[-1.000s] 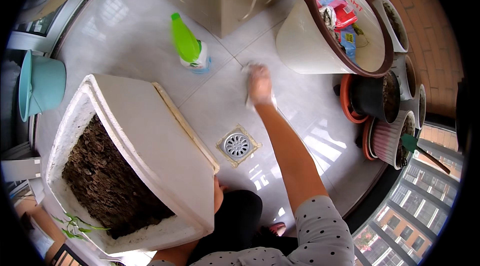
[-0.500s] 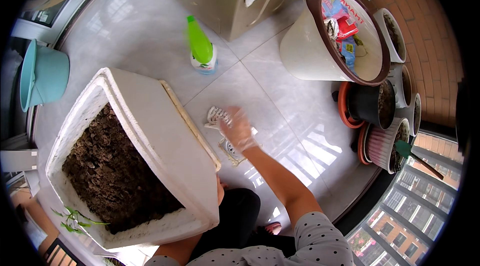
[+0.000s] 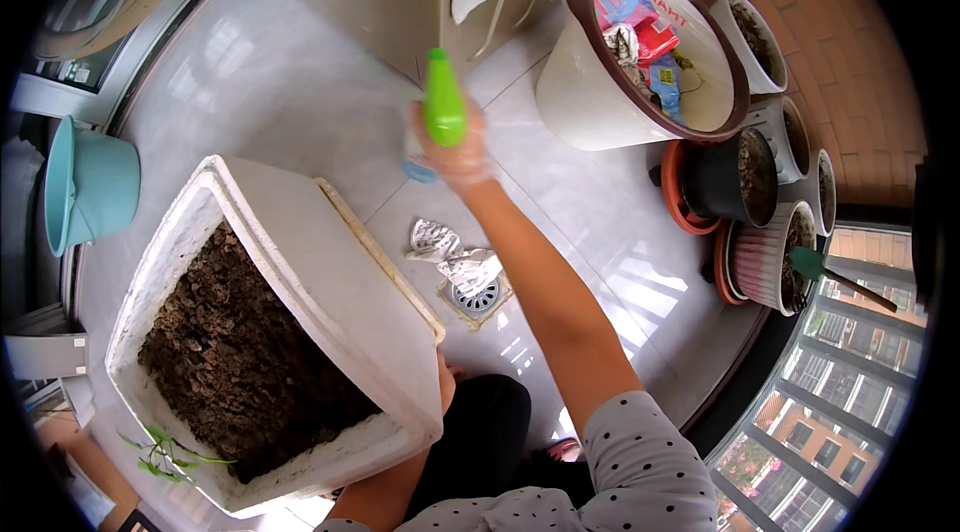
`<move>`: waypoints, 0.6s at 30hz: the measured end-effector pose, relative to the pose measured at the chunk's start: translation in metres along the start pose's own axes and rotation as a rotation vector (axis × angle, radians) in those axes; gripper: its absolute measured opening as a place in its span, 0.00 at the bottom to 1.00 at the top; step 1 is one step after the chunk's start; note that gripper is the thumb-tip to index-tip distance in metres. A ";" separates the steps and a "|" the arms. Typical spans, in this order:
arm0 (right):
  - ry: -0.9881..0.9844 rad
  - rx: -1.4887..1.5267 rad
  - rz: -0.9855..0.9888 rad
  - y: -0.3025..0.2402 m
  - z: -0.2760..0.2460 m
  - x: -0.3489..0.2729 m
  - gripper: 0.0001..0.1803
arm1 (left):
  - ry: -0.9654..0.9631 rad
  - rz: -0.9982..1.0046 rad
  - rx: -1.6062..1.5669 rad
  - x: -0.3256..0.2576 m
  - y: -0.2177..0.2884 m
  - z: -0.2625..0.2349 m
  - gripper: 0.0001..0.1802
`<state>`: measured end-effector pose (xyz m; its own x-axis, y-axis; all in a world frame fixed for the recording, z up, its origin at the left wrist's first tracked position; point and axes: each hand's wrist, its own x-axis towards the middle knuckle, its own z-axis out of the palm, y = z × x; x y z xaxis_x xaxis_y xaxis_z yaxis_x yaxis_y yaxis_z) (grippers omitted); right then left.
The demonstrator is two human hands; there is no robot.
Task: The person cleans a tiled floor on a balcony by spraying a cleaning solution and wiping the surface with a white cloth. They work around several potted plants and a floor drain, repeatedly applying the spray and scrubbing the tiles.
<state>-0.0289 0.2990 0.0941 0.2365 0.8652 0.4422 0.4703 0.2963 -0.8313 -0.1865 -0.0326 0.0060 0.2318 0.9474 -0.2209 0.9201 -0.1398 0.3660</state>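
Observation:
My right hand [image 3: 455,157], in a clear thin glove and blurred, closes around a spray bottle [image 3: 445,112] with a bright green top and a bluish base. A large white foam box [image 3: 340,282] of dark soil [image 3: 240,352] sits tilted on the left. Against its near right edge my left hand [image 3: 446,382] grips the box; most of its fingers are hidden behind the foam. A crumpled cloth or paper [image 3: 455,257], white with dark marks, lies on the tiles, partly over a round floor drain [image 3: 478,300].
A green plant [image 3: 165,454] hangs at the box's near left corner. A teal bucket [image 3: 105,182] stands far left. To the right are a big cream bin [image 3: 570,97] with bags inside, a black pot [image 3: 720,194], a ribbed pot [image 3: 762,260] and a green-bladed trowel [image 3: 806,263].
My right hand has left the crumpled cloth, reached farther away and taken hold of the spray bottle. More of the drain shows. My left hand stays at the box.

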 end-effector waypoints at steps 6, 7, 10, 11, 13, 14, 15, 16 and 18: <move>-0.123 0.039 0.338 -0.037 -0.145 -0.052 0.25 | -0.160 -0.298 -0.194 -0.019 -0.030 0.039 0.20; -0.183 0.002 0.333 -0.036 -0.159 -0.064 0.26 | -0.150 -0.343 -0.285 -0.020 -0.040 0.050 0.20; -0.312 -0.094 0.403 -0.011 -0.195 -0.123 0.29 | -0.125 -0.328 -0.449 -0.010 -0.016 0.032 0.12; -0.330 -0.071 0.456 -0.007 -0.199 -0.143 0.29 | -0.136 -0.345 -0.481 -0.003 -0.010 0.023 0.11; -0.365 -0.052 0.556 0.000 -0.206 -0.168 0.30 | -0.191 -0.415 -0.555 0.009 0.000 0.014 0.12; -0.385 -0.050 0.606 0.001 -0.205 -0.177 0.30 | -0.234 -0.473 -0.591 0.012 0.003 0.012 0.12; -0.406 -0.038 0.650 0.004 -0.200 -0.184 0.30 | -0.269 -0.533 -0.621 0.015 0.002 0.009 0.12; -0.389 -0.023 0.674 0.008 -0.193 -0.188 0.30 | -0.305 -0.594 -0.652 0.017 0.002 0.006 0.12; -0.383 -0.083 0.666 0.001 -0.180 -0.181 0.29 | -0.391 -0.718 -0.715 0.015 0.001 0.006 0.13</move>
<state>0.0818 0.0701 0.0744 0.1882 0.9344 -0.3025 0.3978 -0.3541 -0.8464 -0.1804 -0.0198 -0.0025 -0.0856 0.5660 -0.8199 0.5135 0.7303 0.4505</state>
